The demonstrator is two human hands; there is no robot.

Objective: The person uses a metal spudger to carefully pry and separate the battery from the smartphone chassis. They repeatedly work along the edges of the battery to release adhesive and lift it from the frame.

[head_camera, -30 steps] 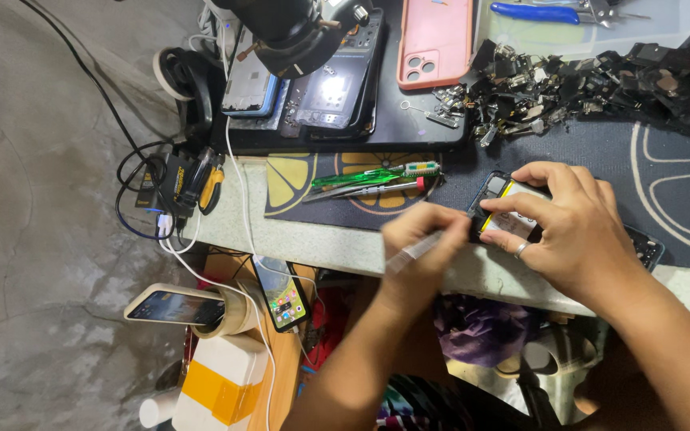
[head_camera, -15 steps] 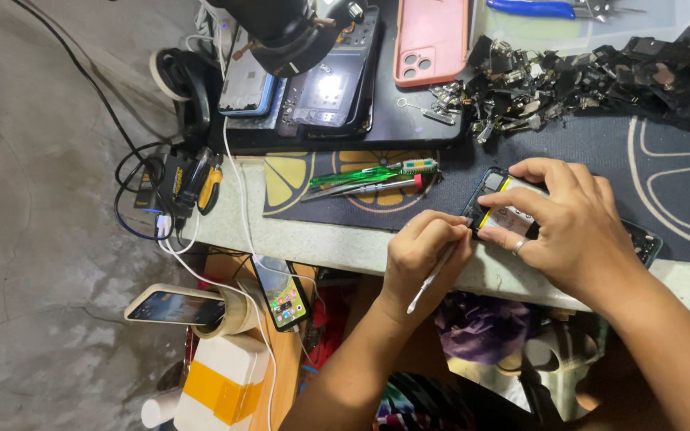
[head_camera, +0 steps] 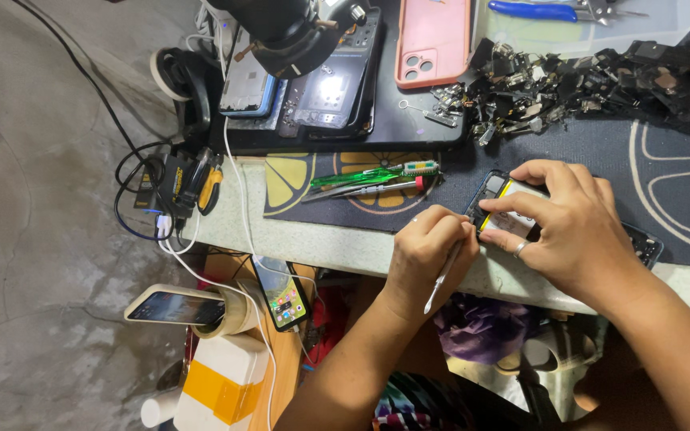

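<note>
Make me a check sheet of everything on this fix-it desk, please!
Surface: pale worktop edge under a dark mat with lemon-slice prints.
Job's things: opened black phone with yellow-edged battery, flat on the mat; thin silver metal tool.
Clutter: heap of small black phone parts; pink phone case; green and red screwdrivers; blue-handled pliers in a clear tray.
Grippers: left hand pinches the tool at the phone's edge; right hand presses the phone down.
Cables: white cable and black cables hang off the desk side.
Surroundings: grey concrete floor; two lit phones below the desk.
</note>
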